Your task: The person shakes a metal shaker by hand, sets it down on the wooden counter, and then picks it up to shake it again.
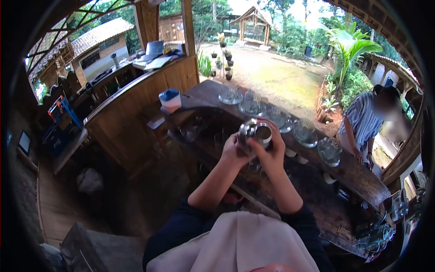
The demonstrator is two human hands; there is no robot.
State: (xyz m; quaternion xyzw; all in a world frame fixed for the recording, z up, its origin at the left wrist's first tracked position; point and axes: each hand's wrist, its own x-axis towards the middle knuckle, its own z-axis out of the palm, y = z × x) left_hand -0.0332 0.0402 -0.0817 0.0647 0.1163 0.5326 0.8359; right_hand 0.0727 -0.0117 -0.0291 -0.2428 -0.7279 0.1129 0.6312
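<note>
Both hands are raised together in front of my chest, over the dark wooden counter. My left hand [236,150] is closed around a shiny, rounded metal piece [246,130] that looks like a lid. Beside it, my right hand [273,152] grips a metal cup [264,133], its round mouth tilted toward me and the thumb on its near side. The two metal parts sit side by side, very close to each other. Beyond them stands a row of glass vessels, including one glass [252,107] behind the hands and another glass [305,134] to the right.
A long raised wooden counter [362,181] crosses ahead, with lower shelves beneath. A blue-and-white container [170,99] stands at its left end. One person [362,122] in a striped shirt is at the right. Glassware [376,235] crowds the lower right.
</note>
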